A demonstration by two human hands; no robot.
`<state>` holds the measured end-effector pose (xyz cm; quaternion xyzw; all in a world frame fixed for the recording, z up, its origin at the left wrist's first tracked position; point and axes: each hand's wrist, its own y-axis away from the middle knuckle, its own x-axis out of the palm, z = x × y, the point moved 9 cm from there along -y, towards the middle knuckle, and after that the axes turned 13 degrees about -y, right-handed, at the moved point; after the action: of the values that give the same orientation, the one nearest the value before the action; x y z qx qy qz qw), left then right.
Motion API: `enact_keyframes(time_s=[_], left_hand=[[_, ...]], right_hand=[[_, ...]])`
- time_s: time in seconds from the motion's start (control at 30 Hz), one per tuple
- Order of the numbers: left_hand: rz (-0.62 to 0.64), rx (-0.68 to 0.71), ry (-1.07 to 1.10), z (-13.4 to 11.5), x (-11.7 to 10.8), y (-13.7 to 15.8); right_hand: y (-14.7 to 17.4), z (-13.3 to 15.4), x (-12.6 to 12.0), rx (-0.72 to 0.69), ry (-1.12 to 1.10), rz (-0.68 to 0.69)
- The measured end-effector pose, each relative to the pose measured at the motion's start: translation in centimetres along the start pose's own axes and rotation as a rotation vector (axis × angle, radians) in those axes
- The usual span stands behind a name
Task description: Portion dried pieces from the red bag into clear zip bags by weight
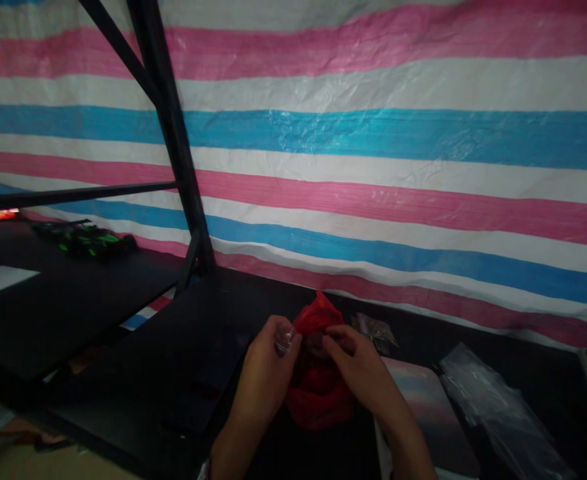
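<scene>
A red plastic bag [318, 403] stands with its mouth open on the black table in front of me. My left hand [271, 357] is at the bag's left rim, its fingers closed on a small piece of transparent, crinkled plastic [284, 339]. At the right side of the mouth, my right hand [361, 367] has thumb and fingers pinched together. Something dark and roundish [316, 343] shows by its fingertips inside the opening; I cannot make out what it is or whether the fingers grip it.
To the right lie a small transparent packet [376, 330], a flat silvery panel with rounded corners [428, 407] and several transparent plastic bags [498, 400]. A black metal frame [171, 127] rises at left; beyond it a green-and-black toy car [93, 239] sits on another table. Striped sheeting hangs behind.
</scene>
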<state>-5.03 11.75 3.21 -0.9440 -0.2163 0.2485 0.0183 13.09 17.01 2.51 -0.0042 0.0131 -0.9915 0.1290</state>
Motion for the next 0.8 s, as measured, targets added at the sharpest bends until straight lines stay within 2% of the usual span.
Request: enact_keyframes(time_s=[0.07,0.2,0.3,0.37,0.47,0.63,0.8], left_hand=[[0.057,0.079,-0.116,-0.7,0.8,0.2],[0.100,0.094,-0.166,-0.8,2.0,0.3],[0.106,0.098,-0.142,-0.9,2.4,0.3],[0.112,0.102,-0.117,-1.1,2.5,0.4],[0.115,0.101,-0.080,-1.3,2.7,0.6],[0.060,0.065,-0.081,-1.3,2.1,0.5],[-0.016,0.001,-0.112,0.2,0.0,-0.1]], right_hand=[[0.3,1.1,-0.5,-0.011,-0.045,-0.032],[1.2,3.7,-0.2,-0.095,-0.013,-0.082],[2.1,5.6,1.0,-0.217,0.177,-0.097],[2.5,6.1,1.8,-0.252,0.309,-0.096],[2.7,6.2,2.0,-0.263,0.395,-0.114],[2.4,5.7,0.4,-0.336,0.421,-0.195],[1.1,2.2,-0.4,-0.195,0.599,-0.179]])
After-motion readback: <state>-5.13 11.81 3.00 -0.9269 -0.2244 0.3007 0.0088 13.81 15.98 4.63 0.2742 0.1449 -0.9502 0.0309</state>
